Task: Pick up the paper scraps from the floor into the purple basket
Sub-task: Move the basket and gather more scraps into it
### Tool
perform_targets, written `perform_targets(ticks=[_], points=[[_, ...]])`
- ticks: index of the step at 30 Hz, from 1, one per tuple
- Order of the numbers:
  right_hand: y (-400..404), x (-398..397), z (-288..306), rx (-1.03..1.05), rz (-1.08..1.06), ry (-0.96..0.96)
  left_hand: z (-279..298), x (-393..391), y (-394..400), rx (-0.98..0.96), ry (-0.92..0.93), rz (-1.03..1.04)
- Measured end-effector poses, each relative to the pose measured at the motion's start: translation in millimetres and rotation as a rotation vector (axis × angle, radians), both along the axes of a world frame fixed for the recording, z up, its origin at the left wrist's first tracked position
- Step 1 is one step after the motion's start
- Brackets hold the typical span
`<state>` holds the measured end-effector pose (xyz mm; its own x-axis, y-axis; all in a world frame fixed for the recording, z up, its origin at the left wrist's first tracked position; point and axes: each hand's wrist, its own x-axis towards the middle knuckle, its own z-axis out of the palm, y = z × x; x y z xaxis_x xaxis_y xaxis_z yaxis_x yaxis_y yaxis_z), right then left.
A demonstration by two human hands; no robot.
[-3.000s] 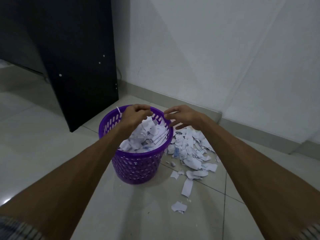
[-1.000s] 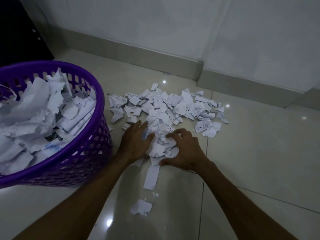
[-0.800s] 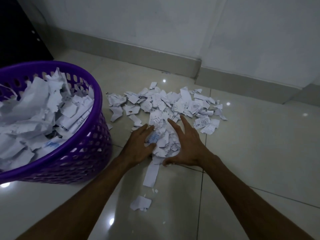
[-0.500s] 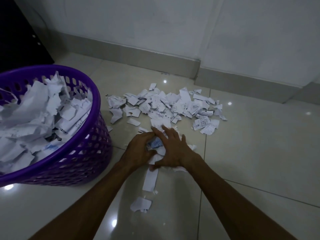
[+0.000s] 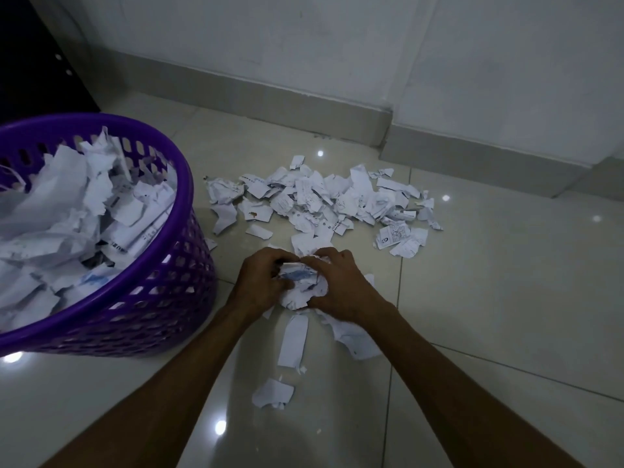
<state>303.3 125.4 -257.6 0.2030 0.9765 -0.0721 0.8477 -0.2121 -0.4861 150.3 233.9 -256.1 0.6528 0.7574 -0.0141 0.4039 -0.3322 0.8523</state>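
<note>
I see my left hand (image 5: 258, 282) and right hand (image 5: 337, 285) cupped together low over the floor (image 5: 506, 298), fingers curled around a crumpled bundle of paper scraps (image 5: 300, 285), so I judge the gathering step nearly done. Next I would lift the bundle left over the rim of the purple basket (image 5: 162, 298), already heaped with paper, so loose bits may spill. A scatter of scraps (image 5: 320, 197) lies beyond my hands near the wall's skirting (image 5: 304, 109); bare tile gives room to my right.

White paper scraps (image 5: 324, 197) litter floor beside full purple basket (image 5: 182, 184).
</note>
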Motion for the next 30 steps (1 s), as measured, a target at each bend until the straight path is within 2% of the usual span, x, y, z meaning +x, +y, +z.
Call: perform_targets(ticks=[3,5,8,11,15,21,25,30], points=[[-2.4,14.6,11.1,-0.172,0.101,0.051,-0.1,1.3,1.0,0.019,0.050,-0.003],[0.3,16.7,15.0,-0.235,0.092,0.082,1.0,2.1,1.5,0.032,0.072,-0.009],[2.4,2.0,9.6,-0.118,-0.029,0.104,4.0,2.6,1.4,0.041,0.089,-0.010],[4.0,-18.1,-10.4,-0.028,-0.172,0.037,5.1,1.7,1.2,-0.036,0.095,0.026],[13.4,-24.4,-27.1,-0.016,-0.198,-0.021,4.5,-0.1,5.7,-0.113,0.096,0.067],[7.3,-36.2,-19.1,0.147,-0.251,0.068,7.8,-5.9,4.5,-0.096,0.058,0.029],[0.0,-40.1,-1.9,0.156,-0.365,0.244,14.2,-9.1,-3.2,-0.066,0.071,0.007],[-15.0,-25.7,31.3,0.155,-0.436,0.371,37.2,-3.4,-13.5,-0.101,0.019,-0.003]])
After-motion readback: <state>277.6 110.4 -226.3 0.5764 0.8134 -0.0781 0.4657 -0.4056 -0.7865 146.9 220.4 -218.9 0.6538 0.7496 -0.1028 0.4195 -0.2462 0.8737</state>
